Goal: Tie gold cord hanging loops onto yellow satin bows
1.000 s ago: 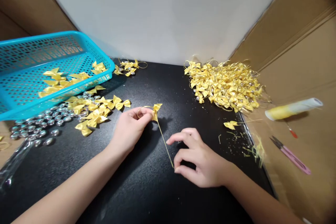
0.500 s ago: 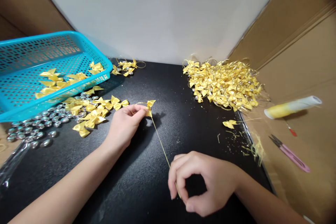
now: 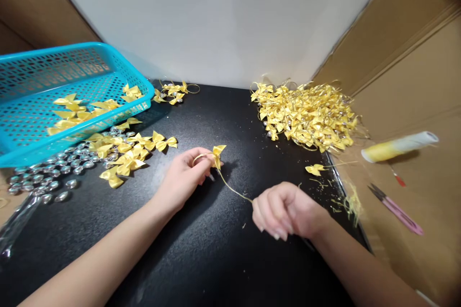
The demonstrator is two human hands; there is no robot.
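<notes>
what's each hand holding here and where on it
The left hand pinches a yellow bow at its knot, where the gold cord loops. The right hand grips the cord's loose end.

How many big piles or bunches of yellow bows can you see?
4: a big heap far right, some in the blue basket, loose ones beside the silver beads, a small bunch at the back. More may be hidden.

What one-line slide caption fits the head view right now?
Left hand pinches a yellow bow while right hand holds its gold cord above the black table.
</notes>
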